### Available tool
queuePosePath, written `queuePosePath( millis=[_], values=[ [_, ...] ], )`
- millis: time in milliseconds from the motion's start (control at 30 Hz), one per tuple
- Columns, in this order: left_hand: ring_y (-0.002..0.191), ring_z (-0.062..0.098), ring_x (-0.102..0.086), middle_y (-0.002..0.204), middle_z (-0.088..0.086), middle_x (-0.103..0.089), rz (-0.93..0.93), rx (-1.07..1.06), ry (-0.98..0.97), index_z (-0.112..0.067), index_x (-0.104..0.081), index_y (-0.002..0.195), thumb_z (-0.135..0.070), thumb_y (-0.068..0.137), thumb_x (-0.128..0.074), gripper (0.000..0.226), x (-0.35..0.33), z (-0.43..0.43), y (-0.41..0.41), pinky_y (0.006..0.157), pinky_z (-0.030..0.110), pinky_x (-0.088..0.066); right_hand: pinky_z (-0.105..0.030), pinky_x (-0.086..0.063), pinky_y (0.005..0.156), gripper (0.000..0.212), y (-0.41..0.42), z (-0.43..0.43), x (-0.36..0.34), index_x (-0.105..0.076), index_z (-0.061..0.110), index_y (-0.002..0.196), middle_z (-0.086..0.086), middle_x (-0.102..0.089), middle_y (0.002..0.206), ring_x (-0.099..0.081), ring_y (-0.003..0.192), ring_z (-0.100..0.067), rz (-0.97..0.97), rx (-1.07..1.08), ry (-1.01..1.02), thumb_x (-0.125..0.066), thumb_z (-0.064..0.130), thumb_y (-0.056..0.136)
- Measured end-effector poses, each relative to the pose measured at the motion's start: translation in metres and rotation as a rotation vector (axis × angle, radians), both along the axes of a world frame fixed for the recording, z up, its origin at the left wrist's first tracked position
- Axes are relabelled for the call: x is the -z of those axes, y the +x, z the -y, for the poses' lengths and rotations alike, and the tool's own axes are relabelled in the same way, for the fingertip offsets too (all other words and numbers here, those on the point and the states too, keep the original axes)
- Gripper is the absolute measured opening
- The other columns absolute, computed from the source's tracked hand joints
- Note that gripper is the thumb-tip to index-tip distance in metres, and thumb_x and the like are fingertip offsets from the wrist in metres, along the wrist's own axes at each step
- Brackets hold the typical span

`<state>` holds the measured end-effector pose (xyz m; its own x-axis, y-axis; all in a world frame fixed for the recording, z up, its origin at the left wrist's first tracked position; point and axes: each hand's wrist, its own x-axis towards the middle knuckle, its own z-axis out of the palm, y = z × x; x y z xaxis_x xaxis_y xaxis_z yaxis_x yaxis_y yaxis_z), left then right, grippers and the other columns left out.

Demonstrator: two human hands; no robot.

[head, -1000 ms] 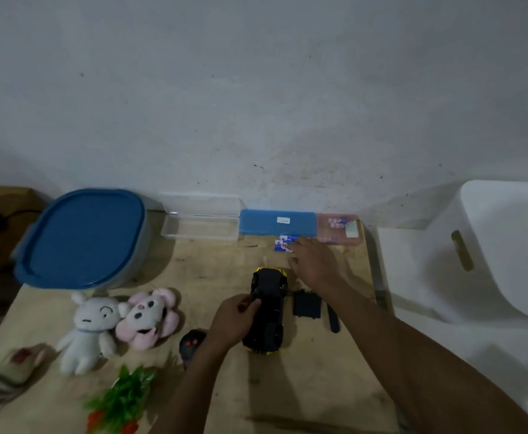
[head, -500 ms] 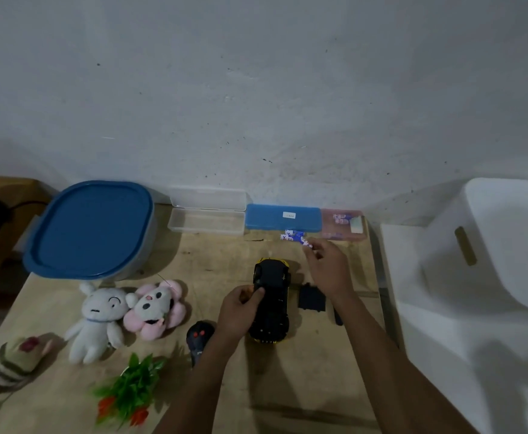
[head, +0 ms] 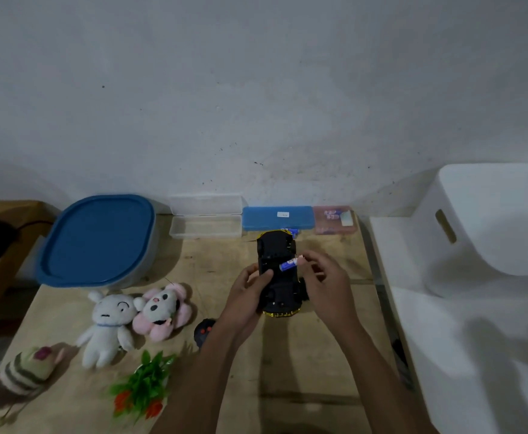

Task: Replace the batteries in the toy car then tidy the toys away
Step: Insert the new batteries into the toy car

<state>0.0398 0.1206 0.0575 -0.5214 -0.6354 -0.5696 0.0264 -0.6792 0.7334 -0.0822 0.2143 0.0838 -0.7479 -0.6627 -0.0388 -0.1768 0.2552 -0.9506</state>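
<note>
The toy car is black with yellow trim, and the battery is blue and white. A blue-lidded tub sits with a white plush dog, a pink flower plush and a brown-and-green striped plush. The plastic plant is green with orange flowers; one case is blue.

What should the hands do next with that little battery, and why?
Probably lower the battery into the upturned toy car. The right hand pinches it just above the car's underside, while the left hand steadies the car.
</note>
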Motion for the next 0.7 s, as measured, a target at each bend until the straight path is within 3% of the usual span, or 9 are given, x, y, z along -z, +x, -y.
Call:
queuePosePath(
  millis=[167, 367, 500, 567, 700],
  values=[
    [0.105, 0.032, -0.069, 0.112, 0.015, -0.073, -0.083, 0.026, -0.049, -0.011, -0.05, 0.132, -0.006, 0.093, -0.062, 0.042, -0.014, -0.006, 0.001, 0.081, 0.041, -0.055, -0.024, -0.055, 0.068, 0.006, 0.01, 0.002, -0.011, -0.064, 0.033, 0.093, 0.014, -0.068, 0.091, -0.064, 0.081, -0.004, 0.01, 0.1, -0.079, -0.065, 0.028, 0.092],
    [0.111, 0.029, -0.068, 0.12, 0.014, -0.07, -0.145, 0.044, -0.099, -0.028, -0.045, 0.141, -0.007, 0.092, -0.063, 0.056, -0.026, -0.008, 0.004, 0.084, 0.04, -0.057, -0.012, -0.051, 0.061, 0.012, 0.019, 0.001, -0.017, -0.067, 0.024, 0.098, 0.008, -0.068, 0.093, -0.064, 0.08, -0.002, 0.064, 0.216, -0.14, -0.065, 0.033, 0.091],
    [0.112, 0.028, -0.068, 0.119, 0.011, -0.071, -0.161, 0.064, -0.125, -0.028, -0.043, 0.145, -0.008, 0.093, -0.061, 0.059, -0.029, -0.013, 0.004, 0.084, 0.039, -0.057, -0.016, -0.051, 0.06, 0.008, 0.024, 0.002, -0.017, -0.064, 0.027, 0.093, 0.012, -0.065, 0.086, -0.062, 0.074, -0.003, -0.018, 0.237, -0.109, -0.064, 0.034, 0.091],
    [0.114, 0.029, -0.067, 0.12, 0.011, -0.071, -0.164, 0.061, -0.124, -0.028, -0.043, 0.146, -0.007, 0.095, -0.059, 0.058, -0.029, -0.014, 0.005, 0.087, 0.041, -0.056, -0.024, -0.053, 0.064, 0.008, 0.023, 0.003, -0.013, -0.065, 0.027, 0.092, 0.014, -0.065, 0.086, -0.062, 0.075, -0.005, -0.089, 0.223, -0.081, -0.064, 0.035, 0.091],
    [0.114, 0.03, -0.066, 0.118, 0.012, -0.071, -0.169, 0.077, -0.132, -0.028, -0.044, 0.146, -0.005, 0.094, -0.059, 0.058, -0.03, -0.014, 0.006, 0.082, 0.039, -0.057, -0.026, -0.052, 0.068, 0.014, 0.025, 0.007, -0.004, -0.066, 0.019, 0.088, 0.01, -0.06, 0.093, -0.059, 0.082, -0.004, -0.251, 0.208, -0.029, -0.065, 0.033, 0.091]
  ],
)
